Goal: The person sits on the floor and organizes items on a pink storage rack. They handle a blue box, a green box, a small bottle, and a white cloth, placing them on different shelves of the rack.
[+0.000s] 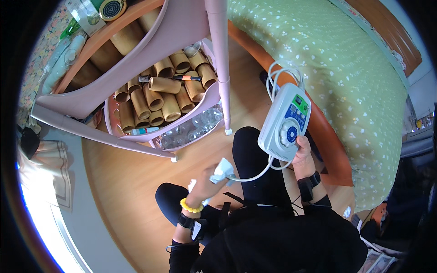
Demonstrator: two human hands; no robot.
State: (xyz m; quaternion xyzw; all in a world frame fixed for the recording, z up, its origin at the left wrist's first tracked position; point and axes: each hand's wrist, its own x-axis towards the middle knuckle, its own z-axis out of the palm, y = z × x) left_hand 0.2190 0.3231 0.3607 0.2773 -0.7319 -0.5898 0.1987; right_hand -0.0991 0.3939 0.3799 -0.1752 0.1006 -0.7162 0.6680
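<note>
My right hand (302, 152) grips the lower end of a white electronic device (285, 122) with a round dial, blue buttons and a small green-framed panel. A looped white cable (286, 72) hangs at the device's upper end. From its lower end another white cord (256, 178) runs to my left hand (205, 184). There my fingers are closed around a crumpled white tissue (223, 170), which wraps the cord. How the fingers sit under the tissue is hidden. Below the device are my knees in black trousers.
A pink plastic trolley (223, 68) at the left holds several bamboo cups (170, 107), with an orange-and-black handled tool (187, 78) among them. Its lowest tier carries clear glass cups (205, 119). On the right stands a bed with a green floral cover (355, 85) and a wooden frame (327, 146).
</note>
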